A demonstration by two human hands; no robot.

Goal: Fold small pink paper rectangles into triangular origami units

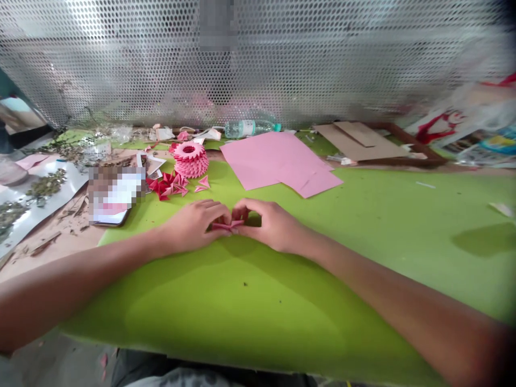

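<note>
Close together over the green tabletop [242,306], my left hand [201,221] and my right hand [272,220] pinch a small strip of folded pink paper [221,226] between thumbs and fingertips. Part of the paper is hidden by the fingers. Beyond my left hand stands a ringed stack of folded pink paper pieces [191,161] with a hole at its top. Several red and pink folded paper triangles [167,185] lie in a heap in front of it. Flat pink paper sheets [274,158] lie beyond my right hand, overlapping.
A phone [119,199] with a lit screen lies at the left. At the back are a clear plastic bottle [250,128] on its side, brown cardboard [363,142] and a perforated metal screen [258,64]. Dried plant bits [46,183] cover white paper at the far left.
</note>
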